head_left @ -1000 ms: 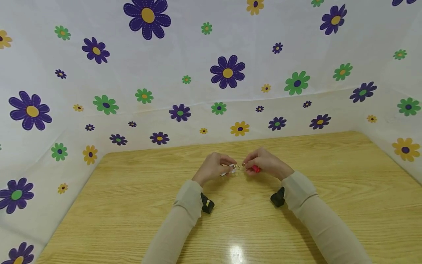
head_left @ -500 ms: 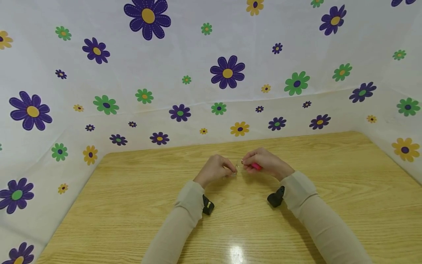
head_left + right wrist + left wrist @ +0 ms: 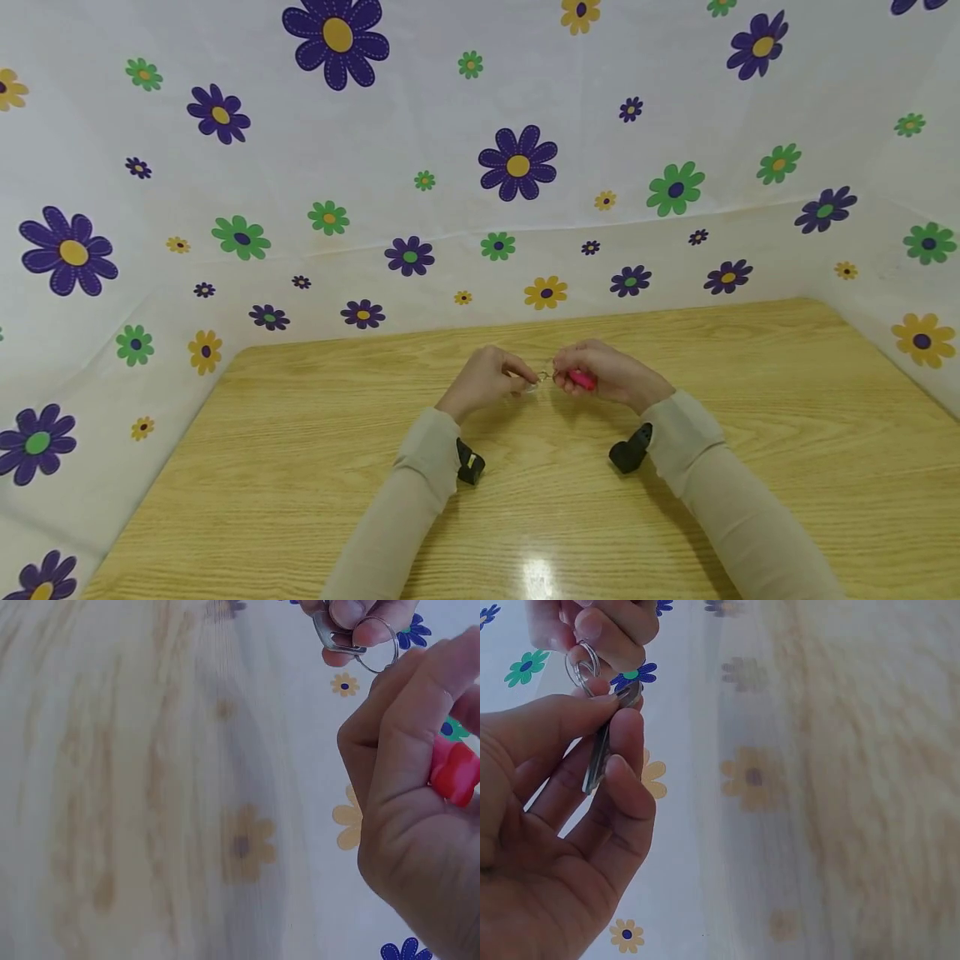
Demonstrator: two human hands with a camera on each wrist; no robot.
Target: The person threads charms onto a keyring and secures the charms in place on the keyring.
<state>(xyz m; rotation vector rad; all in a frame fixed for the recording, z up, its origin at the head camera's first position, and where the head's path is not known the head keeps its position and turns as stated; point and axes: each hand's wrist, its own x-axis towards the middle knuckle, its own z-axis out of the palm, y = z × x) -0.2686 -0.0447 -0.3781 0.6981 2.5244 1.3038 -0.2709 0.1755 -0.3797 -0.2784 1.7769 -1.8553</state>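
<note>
In the head view my left hand point(image 3: 487, 383) and right hand point(image 3: 606, 368) face each other over the table, close together. A metal key point(image 3: 598, 754) is pinched between the left thumb and fingers, its blade pointing back toward the palm. Through the key's head point(image 3: 330, 636) passes a thin metal key ring point(image 3: 397, 649), which spans the gap between the hands. My right fingertips grip the ring's other side. Tucked in the right hand is a glossy pink-red charm point(image 3: 456, 776), partly hidden by the fingers; its kind cannot be made out.
The wood-grain table point(image 3: 540, 500) stretches around both forearms. Behind it and along the sides hangs a white cloth point(image 3: 420, 125) printed with flowers. Black wrist cameras, such as the left one point(image 3: 470, 463), stick out below the cuffs.
The left hand turned the key slightly, and the ring between the hands shows again after being harder to see. The charm shifted a little within the right hand. Both arms stay nearly in place.
</note>
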